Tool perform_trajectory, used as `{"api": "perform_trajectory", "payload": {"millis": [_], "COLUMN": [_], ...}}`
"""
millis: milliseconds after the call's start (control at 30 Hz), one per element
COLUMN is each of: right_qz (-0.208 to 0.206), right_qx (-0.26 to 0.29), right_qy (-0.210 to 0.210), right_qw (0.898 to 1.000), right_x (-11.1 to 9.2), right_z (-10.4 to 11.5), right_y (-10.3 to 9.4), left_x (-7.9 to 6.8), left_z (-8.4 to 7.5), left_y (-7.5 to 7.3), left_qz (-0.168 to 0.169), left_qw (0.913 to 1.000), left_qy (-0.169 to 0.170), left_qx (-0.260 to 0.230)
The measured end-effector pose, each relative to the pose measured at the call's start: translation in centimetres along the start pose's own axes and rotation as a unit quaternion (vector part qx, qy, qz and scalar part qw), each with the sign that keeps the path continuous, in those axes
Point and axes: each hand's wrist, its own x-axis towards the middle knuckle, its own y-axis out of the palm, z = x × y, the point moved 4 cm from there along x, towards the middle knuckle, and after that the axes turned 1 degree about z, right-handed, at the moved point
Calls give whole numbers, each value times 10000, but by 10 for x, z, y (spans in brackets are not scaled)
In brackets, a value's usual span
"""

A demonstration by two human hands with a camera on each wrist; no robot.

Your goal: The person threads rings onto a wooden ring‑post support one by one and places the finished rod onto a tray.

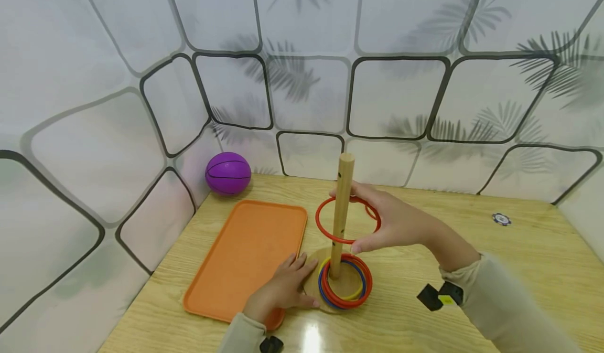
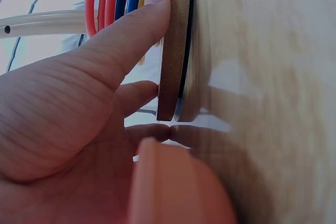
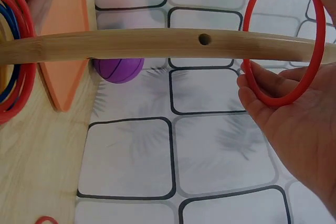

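A red ring (image 1: 319, 226) circles the upright wooden post (image 1: 346, 177) partway up, level and well above the base. My right hand (image 1: 401, 221) holds that ring by its right side, thumb in front and fingers behind. Around the foot of the post lie several red, blue and yellow rings (image 1: 368, 285), stacked on the round wooden base (image 1: 311, 285). My left hand (image 1: 283, 286) rests against the left edge of the base, fingers spread. In the left wrist view, the left thumb (image 2: 131, 35) lies straight along the rim of the base.
An orange tray (image 1: 245, 253) lies left of the base, under my left forearm. Behind it sits a purple ball (image 1: 228, 173) by the wall. Another red ring (image 3: 46, 220) lies on the table beyond my right hand, and a poker chip (image 1: 501, 219) is at the far right.
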Motion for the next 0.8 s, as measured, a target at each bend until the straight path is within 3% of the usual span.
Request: {"api": "perform_trajectory", "payload": {"millis": [200,600,800], "right_qz": [-22,-152,-107], "right_qx": [147,356,497], "right_qy": [316,292,851], "right_qw": [9994,9988,9951], "right_x": [-11,-28,-41], "right_z": [-16,-41,-59], "right_y": [19,51,70], "left_x": [0,-2,0], "left_z": [0,-1,-2], "left_y": [-1,-2,-3], "left_qz": [32,5,33], "left_qw": [10000,10000,10000], "left_qy": [-7,70,63], "left_qx": [-9,-70,-54]}}
